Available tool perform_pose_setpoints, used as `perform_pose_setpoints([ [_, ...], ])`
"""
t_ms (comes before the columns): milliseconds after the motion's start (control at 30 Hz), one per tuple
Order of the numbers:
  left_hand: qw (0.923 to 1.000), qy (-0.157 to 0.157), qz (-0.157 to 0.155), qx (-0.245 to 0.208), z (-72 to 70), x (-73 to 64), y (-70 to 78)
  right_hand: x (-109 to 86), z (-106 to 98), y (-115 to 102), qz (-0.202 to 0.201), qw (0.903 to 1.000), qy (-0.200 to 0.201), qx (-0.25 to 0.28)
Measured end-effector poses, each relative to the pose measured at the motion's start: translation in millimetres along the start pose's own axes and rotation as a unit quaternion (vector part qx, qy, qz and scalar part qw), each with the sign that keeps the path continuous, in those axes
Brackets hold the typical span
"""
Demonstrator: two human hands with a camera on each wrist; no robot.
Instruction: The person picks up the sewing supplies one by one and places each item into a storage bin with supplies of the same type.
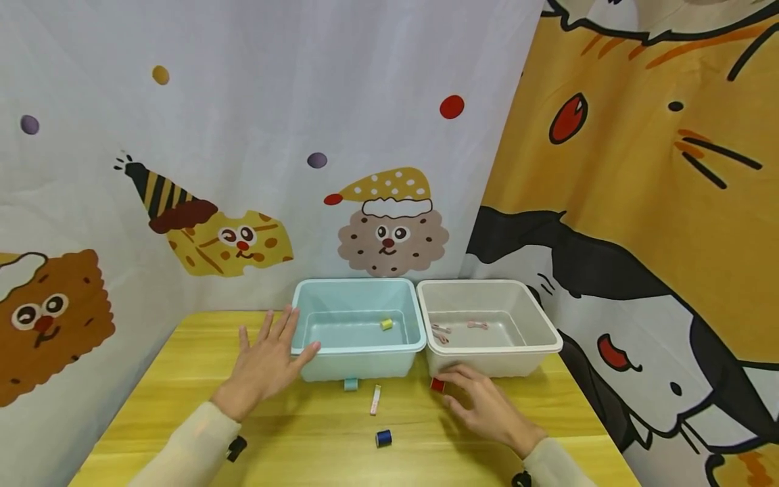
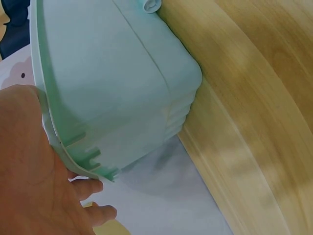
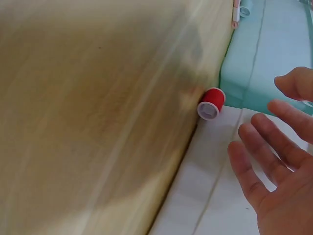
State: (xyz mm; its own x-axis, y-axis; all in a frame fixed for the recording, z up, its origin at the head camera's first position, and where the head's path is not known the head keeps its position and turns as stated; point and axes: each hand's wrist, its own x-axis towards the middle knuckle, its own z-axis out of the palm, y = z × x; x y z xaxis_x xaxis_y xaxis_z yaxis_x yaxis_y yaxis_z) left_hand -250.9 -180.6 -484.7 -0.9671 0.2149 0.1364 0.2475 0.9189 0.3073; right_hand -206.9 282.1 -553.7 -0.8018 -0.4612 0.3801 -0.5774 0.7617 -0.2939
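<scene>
My left hand [image 1: 268,362] lies with straight, spread fingers at the left front corner of the light blue bin [image 1: 359,365]; in the left wrist view its palm is against the rim. A yellow thread spool [image 1: 386,325] lies inside that bin. My right hand [image 1: 483,404] hovers beside a red thread spool [image 3: 213,103] near the front of the white bin [image 1: 487,364]. In the right wrist view its fingers [image 3: 266,142] are spread and apart from the spool. Several small pinkish clips [image 1: 477,325] lie in the white bin.
In front of the blue bin lie a light blue spool [image 1: 351,384], a small pink-and-white clip [image 1: 375,400] and a dark blue spool [image 1: 383,438] on the wooden table [image 1: 316,446]. The bins stand side by side against a printed curtain [image 1: 243,135].
</scene>
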Motion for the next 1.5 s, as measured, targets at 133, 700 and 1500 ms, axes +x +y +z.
perform_pose_setpoints([
  [133,1.0000,-0.003,0.002,0.001,0.6,1.2,-1.1,0.6,5,-1,0.011,0.9999,-0.009,-0.006],
  [700,1.0000,0.001,0.006,0.006,-3.8,0.2,-3.2,3.9,16,-1,0.005,0.9996,-0.022,-0.014],
  [1500,1.0000,0.003,0.006,-0.002,-1.6,1.2,-3.1,0.4,24,11,0.010,0.9987,-0.046,-0.017],
])
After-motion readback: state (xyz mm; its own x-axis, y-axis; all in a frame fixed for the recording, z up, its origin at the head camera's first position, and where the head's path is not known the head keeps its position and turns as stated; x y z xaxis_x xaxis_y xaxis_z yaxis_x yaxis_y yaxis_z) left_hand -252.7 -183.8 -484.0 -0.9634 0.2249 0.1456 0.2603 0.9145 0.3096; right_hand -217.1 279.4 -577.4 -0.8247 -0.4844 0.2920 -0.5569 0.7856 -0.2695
